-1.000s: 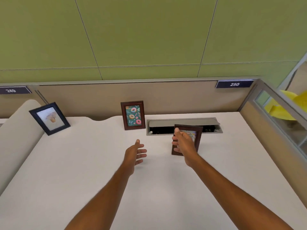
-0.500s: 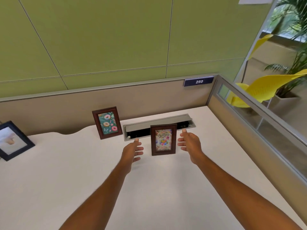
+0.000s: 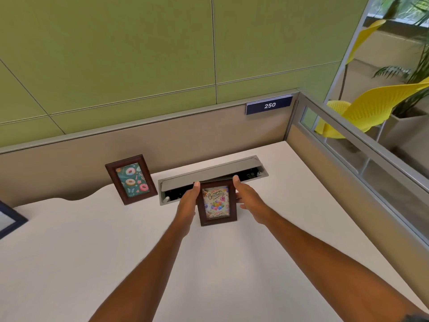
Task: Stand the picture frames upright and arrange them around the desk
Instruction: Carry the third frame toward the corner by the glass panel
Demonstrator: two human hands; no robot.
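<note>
A brown birthday frame (image 3: 217, 202) stands upright near the middle back of the white desk (image 3: 69, 252). My left hand (image 3: 187, 202) grips its left edge and my right hand (image 3: 247, 199) grips its right edge, thumbs at the top corners. A brown donut frame (image 3: 131, 179) stands upright to the left, leaning toward the beige partition. At the far left edge, only a corner of a dark blue frame (image 3: 9, 220) shows.
An open grey cable tray (image 3: 213, 174) is sunk in the desk just behind the birthday frame. A beige partition with a "250" plate (image 3: 269, 105) runs along the back. A glass side panel (image 3: 362, 156) bounds the right; yellow chairs (image 3: 376, 105) stand beyond it.
Half a second ago both hands hovered open beside the standing birthday frame; now both have closed on its side edges. The view has swung slightly right.
</note>
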